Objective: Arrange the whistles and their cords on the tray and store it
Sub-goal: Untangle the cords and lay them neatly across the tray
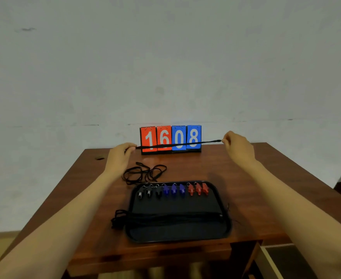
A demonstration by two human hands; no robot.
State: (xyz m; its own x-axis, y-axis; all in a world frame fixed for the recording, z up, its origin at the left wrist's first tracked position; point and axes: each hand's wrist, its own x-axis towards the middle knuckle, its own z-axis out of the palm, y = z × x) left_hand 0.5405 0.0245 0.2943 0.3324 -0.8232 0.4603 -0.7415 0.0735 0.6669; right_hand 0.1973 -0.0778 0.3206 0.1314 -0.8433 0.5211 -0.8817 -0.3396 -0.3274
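My left fingers [130, 148] and right fingers [227, 140] each pinched one end of a black cord [177, 144], pulled straight between them. Below my left fingers, loose cords [143, 173] lay on the tabletop [256, 178]. Nearer me, the tray [225, 202] held the whistles [173, 190] in a row.

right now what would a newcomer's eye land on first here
The red and blue flip scoreboard reading 1608 stands out at the far edge of the table, with a black cord stretched taut in front of it between the left hand and the right hand, each pinching an end. Nearer, a black tray holds a row of whistles along its far side: three black, three blue, three red.
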